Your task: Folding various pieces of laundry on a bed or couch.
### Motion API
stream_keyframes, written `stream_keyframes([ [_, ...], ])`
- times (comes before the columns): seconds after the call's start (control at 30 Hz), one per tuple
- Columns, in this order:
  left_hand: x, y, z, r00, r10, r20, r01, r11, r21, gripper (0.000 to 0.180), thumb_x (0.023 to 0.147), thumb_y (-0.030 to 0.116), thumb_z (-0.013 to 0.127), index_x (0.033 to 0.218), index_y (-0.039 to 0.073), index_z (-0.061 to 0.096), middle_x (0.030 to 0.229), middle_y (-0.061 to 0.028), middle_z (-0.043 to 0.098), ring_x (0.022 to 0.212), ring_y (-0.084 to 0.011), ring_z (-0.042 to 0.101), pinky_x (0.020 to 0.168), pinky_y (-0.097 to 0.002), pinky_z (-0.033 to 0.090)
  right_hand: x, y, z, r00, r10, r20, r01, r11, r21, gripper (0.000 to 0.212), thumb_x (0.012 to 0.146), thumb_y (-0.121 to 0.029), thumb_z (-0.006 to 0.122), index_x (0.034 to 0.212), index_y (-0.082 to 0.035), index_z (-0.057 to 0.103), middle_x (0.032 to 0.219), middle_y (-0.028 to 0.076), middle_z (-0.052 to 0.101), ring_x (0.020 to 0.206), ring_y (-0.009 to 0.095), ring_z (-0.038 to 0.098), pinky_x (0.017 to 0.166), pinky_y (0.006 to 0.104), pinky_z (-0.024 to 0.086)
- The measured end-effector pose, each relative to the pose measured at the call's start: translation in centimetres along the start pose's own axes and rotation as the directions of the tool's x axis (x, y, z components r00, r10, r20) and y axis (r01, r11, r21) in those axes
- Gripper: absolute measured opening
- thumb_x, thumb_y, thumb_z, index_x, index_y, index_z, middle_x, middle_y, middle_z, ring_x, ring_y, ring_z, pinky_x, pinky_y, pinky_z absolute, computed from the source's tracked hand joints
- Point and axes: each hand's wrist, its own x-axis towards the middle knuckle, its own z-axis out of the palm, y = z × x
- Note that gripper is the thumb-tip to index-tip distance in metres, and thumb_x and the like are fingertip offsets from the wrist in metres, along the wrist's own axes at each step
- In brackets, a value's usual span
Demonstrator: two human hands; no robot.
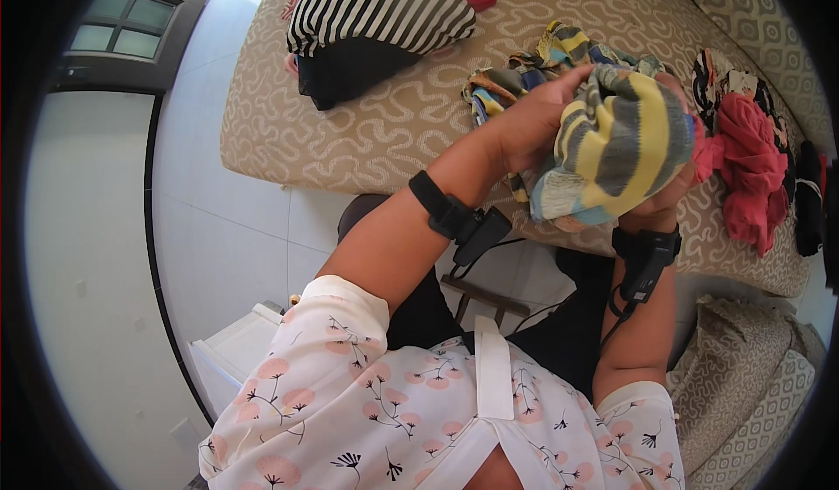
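Squiggle-patterned beige upholstery (367, 141) bears black-and-white striped cloth (376, 17) and a crumpled pink garment (750, 171), while near its front edge you grip a yellow-and-grey striped garment (616, 145) between your half-curled left hand (535, 130) and cupped, partly hidden right hand (664, 203).

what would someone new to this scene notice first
The eye likely falls first on the yellow-striped cloth, bunched between the left hand and right hand, right of centre. Next come the bright pink cloth at the right and the black-and-white striped cloth at the upper left, both lying on the brown patterned cover.
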Motion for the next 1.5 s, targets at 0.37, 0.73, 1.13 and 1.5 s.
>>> stream_keyframes([
  [0.37, -1.1, 6.7, -5.0, 0.824, 0.544, -0.157, -0.55, 0.835, 0.004, 0.024, 0.089, 0.001, 0.063, 0.112, 0.004, 0.059, 0.098, -0.006, 0.065, 0.09, -0.0141, 0.064, 0.079, -0.0266, 0.055, -3.6, -9.7, -1.7, 0.959, -0.166, -0.23, 0.154, 0.986, -0.066, 0.044, 0.102, -0.03, 0.043, 0.136, -0.003, 0.05, 0.142, 0.016, 0.05, 0.13, 0.034, 0.047, 0.111, 0.0512, 0.033],
  [0.73, -2.6, 8.7, -6.0, 0.817, 0.569, 0.091, -0.529, 0.803, -0.273, 0.021, 0.099, 0.026, 0.057, 0.111, 0.01, 0.062, 0.085, 0.0008, 0.061, 0.077, -0.0115, 0.057, 0.069, -0.0235, 0.048, -0.8, -9.9, 0.9, 0.847, -0.329, -0.417, 0.221, 0.932, -0.287, 0.008, 0.099, -0.015, 0.053, 0.103, -0.007, 0.056, 0.095, 0.002, 0.053, 0.093, 0.015, 0.051, 0.097, 0.0338, 0.04],
  [1.13, -0.9, 5.6, -5.3, 0.848, 0.424, -0.317, 0.001, 0.597, 0.802, 0.035, 0.081, 0.02, 0.075, 0.111, 0.005, 0.064, 0.107, -0.0088, 0.066, 0.097, -0.0183, 0.061, 0.084, -0.0305, 0.048, -1.6, -6.0, -2.6, 0.666, -0.481, -0.57, -0.741, -0.345, -0.576, 0.037, 0.088, -0.024, 0.064, 0.118, -0.002, 0.06, 0.096, 0.01, 0.068, 0.072, 0.018, 0.063, 0.066, 0.0293, 0.049],
  [1.5, 0.0, 1.5, -6.4, 0.832, 0.54, 0.126, -0.08, -0.107, 0.991, 0.05, 0.074, 0.016, 0.078, 0.119, 0.003, 0.061, 0.118, -0.0173, 0.062, 0.111, -0.0356, 0.057, 0.095, -0.0396, 0.046, 0.8, -1.8, -1.1, 0.759, -0.236, -0.607, -0.638, -0.085, -0.765, 0.022, 0.088, -0.018, 0.065, 0.104, -0.002, 0.061, 0.093, 0.009, 0.065, 0.077, 0.019, 0.061, 0.068, 0.0304, 0.047],
])
